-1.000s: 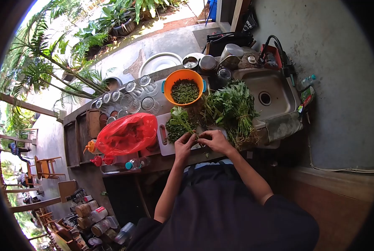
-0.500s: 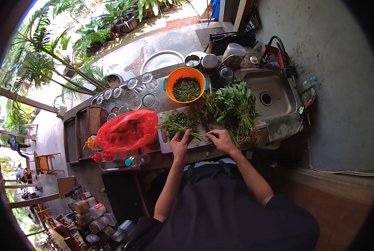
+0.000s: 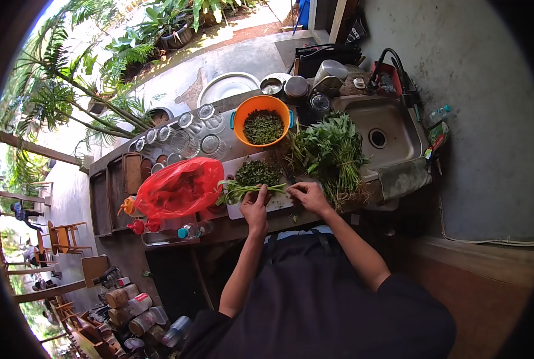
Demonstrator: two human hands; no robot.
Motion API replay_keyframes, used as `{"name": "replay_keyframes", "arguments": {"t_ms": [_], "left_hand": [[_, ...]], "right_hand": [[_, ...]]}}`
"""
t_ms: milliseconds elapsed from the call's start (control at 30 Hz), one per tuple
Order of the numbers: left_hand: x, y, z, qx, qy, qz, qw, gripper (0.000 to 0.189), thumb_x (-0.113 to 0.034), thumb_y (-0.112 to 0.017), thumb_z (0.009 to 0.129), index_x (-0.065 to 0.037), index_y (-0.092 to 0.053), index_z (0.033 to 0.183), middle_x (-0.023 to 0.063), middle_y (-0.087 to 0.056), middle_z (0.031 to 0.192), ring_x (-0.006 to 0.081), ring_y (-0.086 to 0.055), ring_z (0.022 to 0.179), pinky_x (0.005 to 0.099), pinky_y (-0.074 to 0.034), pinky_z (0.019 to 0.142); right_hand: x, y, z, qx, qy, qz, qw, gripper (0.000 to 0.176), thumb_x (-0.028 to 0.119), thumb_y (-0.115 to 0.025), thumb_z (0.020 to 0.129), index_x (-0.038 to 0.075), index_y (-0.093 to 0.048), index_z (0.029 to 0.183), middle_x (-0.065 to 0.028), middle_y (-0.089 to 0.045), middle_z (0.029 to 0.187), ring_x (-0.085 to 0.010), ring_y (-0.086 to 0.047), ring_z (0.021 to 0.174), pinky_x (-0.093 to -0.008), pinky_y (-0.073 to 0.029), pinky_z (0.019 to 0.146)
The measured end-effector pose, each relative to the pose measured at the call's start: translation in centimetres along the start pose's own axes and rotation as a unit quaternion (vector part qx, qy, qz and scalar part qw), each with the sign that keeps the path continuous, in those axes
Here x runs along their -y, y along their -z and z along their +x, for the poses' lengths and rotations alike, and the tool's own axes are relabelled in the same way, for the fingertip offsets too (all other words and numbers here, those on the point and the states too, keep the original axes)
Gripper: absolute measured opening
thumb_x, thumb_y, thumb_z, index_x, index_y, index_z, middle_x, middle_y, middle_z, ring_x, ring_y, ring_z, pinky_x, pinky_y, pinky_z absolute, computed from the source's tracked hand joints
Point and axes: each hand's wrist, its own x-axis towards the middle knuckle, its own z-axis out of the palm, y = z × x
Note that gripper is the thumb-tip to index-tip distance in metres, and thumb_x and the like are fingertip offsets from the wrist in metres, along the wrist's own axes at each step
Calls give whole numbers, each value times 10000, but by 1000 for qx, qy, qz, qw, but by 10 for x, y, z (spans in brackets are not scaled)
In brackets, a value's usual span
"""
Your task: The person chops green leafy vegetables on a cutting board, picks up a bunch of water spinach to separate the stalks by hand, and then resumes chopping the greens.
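A small bunch of green stems [image 3: 238, 190] is pinched in my left hand [image 3: 255, 209], its leafy end pointing left over the white cutting board [image 3: 235, 210]. My right hand [image 3: 310, 197] is at the cut end of the stems, fingers pressed together; what they hold, if anything, is too small to make out. Chopped greens [image 3: 258, 173] lie on the board behind my left hand. An orange basin [image 3: 269, 102] with more chopped greens stands beyond the board. To the right lies a large rooted bundle of leafy greens [image 3: 337, 146].
A red plastic bag [image 3: 177, 190] sits left of the board, with glass jars [image 3: 213, 145] behind it. A capped bottle [image 3: 189, 231] lies near the front edge. The metal sink [image 3: 392, 122] is at the right, a cloth [image 3: 401, 179] over its edge.
The held stems have turned to lie more level, and my right hand has shifted slightly left and up. The whole view has moved a little.
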Motion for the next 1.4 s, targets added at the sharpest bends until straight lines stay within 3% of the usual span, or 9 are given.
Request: {"name": "replay_keyframes", "arguments": {"t_ms": [233, 300, 433, 567, 667, 767, 1200, 1267, 1400], "left_hand": [[-6, 8, 1, -27, -13, -13, 999, 144, -84, -715, 923, -23, -682, 1049, 23, -695, 963, 108, -671, 853, 264, -582, 751], [-6, 9, -1, -4, -2, -14, 1000, 142, -83, -718, 920, -23, -680, 1043, 23, -696, 959, 109, -671, 847, 264, -582, 748], [-5, 12, 2, 4, -3, 0, 1000, 137, -79, -721, 916, -24, -680, 1035, 23, -697, 956, 108, -672, 845, 263, -580, 746], [-7, 10, -1, 20, -7, 3, 1000, 158, -98, -729, 914, -52, -688, 1059, 22, -705, 981, 111, -675, 874, 269, -568, 760], [-10, 12, -1, 18, -2, -4, 1000, 153, -87, -724, 916, -36, -686, 1055, 28, -704, 983, 114, -677, 880, 272, -574, 763], [-7, 15, 0, 20, 3, -3, 1000, 153, -77, -718, 920, -21, -681, 1057, 34, -703, 988, 118, -680, 889, 278, -581, 771], [-3, 17, 2, 30, 16, -13, 999, 169, -81, -725, 915, -21, -677, 1065, 32, -697, 977, 118, -676, 884, 283, -581, 780], [-2, 17, 3, 30, 19, -12, 999, 169, -81, -726, 914, -23, -679, 1066, 31, -698, 976, 115, -675, 883, 279, -580, 778], [-1, 17, 3, 31, 21, -14, 999, 171, -81, -732, 909, -28, -684, 1064, 30, -702, 980, 109, -673, 883, 269, -577, 776]], "right_hand": [[-15, 51, 37, -119, 9, -54, 991, 297, 247, -618, 997, -22, -729, 1057, -90, -714, 939, -172, -693, 801, -311, -563, 710], [13, 53, 35, -174, 84, -394, 899, 359, 343, -640, 973, 4, -751, 930, -131, -686, 988, -295, -669, 925, -414, -548, 784], [17, 53, 61, -254, 156, -466, 833, 359, 369, -721, 895, 18, -730, 823, -120, -621, 919, -325, -585, 985, -448, -518, 814], [9, 52, 68, -246, 160, -507, 810, 264, 247, -733, 879, -14, -698, 870, -160, -559, 1041, -350, -537, 1050, -458, -508, 845], [33, 44, 49, -185, 47, -515, 836, 257, 178, -718, 872, 5, -685, 1059, -172, -499, 1148, -361, -506, 1116, -463, -505, 866], [10, 49, 55, -164, 66, -530, 829, 363, 150, -719, 855, 49, -649, 1196, -169, -493, 1150, -367, -501, 1129, -461, -512, 879], [19, 35, 32, -176, -8, -472, 864, 326, 168, -704, 884, 101, -664, 1200, -156, -705, 952, -327, -676, 950, -437, -539, 789], [-2, 39, 37, -202, 143, -513, 822, 331, 213, -738, 860, 101, -682, 1166, -155, -714, 953, -331, -694, 911, -443, -541, 780], [-1, 40, 36, -178, 89, -436, 878, 364, 235, -754, 844, 108, -680, 1177, -136, -714, 971, -323, -687, 936, -437, -540, 798]]}}
